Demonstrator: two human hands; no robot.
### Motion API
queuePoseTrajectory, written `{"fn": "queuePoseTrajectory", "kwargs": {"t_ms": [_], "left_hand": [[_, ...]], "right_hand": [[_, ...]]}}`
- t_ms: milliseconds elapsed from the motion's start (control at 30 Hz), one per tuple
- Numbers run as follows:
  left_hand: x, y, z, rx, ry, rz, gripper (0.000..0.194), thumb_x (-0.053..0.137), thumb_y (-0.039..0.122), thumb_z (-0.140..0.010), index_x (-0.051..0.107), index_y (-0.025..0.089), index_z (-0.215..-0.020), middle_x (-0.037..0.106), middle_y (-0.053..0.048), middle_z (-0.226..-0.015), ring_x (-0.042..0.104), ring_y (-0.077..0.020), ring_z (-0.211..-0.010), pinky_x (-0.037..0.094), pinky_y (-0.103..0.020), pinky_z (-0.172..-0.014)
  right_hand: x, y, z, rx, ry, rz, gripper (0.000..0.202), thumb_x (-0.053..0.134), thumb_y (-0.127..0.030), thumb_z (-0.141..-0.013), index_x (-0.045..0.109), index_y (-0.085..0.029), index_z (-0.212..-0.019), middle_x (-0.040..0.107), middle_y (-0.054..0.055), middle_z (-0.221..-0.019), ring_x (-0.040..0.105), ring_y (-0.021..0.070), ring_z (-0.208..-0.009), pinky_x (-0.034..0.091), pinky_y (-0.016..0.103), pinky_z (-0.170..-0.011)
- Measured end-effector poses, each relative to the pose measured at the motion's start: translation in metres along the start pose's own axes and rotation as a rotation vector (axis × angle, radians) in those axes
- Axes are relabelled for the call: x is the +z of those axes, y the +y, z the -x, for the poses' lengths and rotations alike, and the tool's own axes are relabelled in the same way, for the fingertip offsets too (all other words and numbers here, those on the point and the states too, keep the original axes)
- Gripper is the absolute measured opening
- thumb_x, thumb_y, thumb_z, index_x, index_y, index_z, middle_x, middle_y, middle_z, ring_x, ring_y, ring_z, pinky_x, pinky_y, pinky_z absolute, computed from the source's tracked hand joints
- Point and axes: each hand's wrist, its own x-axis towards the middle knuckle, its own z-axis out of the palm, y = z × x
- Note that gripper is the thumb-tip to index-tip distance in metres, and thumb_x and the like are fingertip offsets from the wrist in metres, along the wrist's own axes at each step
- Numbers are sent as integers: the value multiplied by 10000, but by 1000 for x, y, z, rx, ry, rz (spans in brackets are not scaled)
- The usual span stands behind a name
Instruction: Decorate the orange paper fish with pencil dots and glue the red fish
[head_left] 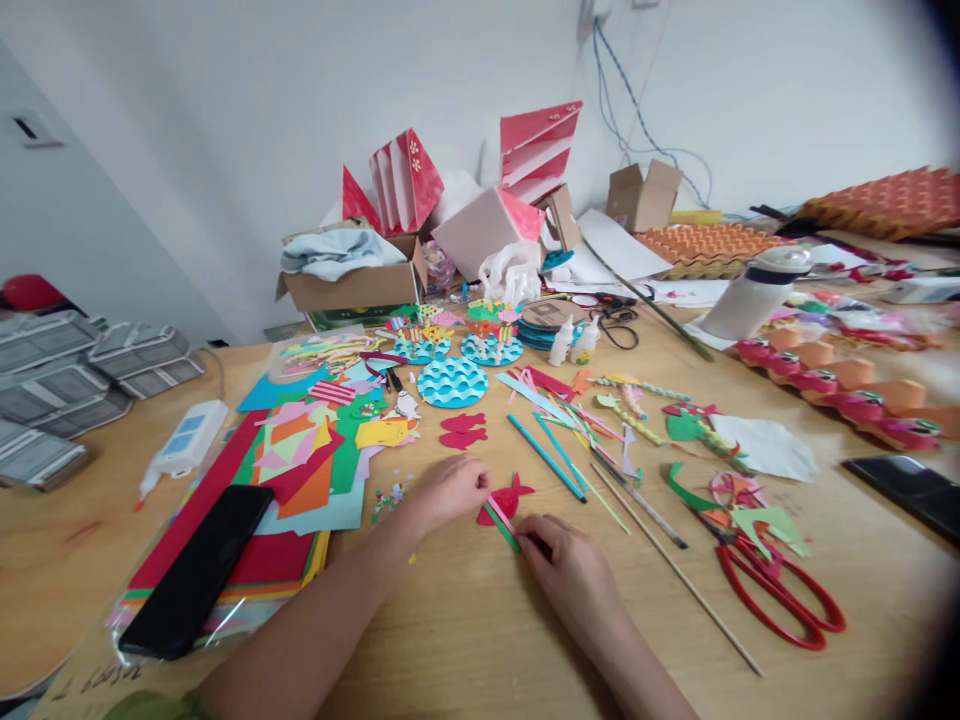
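Note:
A red paper fish [516, 492] lies on the wooden table between my hands. Across it run a pink and a green paper strip [502, 524], side by side and slanting down to the right. My left hand [450, 488] is closed, its fingertips pinching the strips' upper end. At the lower end, my right hand [571, 562] pinches the strips between thumb and fingers. Further back lie two more red paper fish [463, 431] beside a round blue wavy disc [452, 383]. Small paper scraps [390, 498] are scattered left of my left wrist.
Coloured paper sheets [300, 480] and a black phone [199, 570] lie to the left. On the right are red-handled scissors [780, 590], a thin stick [679, 570] and blue paper strips [546, 458]. Glue bottles [561, 342], a cardboard box [352, 285] and egg trays [840, 390] stand further out.

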Motion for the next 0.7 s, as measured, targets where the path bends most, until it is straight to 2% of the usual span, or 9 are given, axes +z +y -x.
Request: {"fn": "queuePoseTrajectory", "kwargs": {"t_ms": [700], "left_hand": [[1,-1,2,11,14,42,98,492,148,-722,577,196,-736,582,22,-738,506,-124,-665,349,-198,-562]], "right_hand": [[-1,-2,0,-42,-18,60,227,419,-184,-759,645,-200,-768,642,41,-767,586,169,-721,411,246,-633]]}}
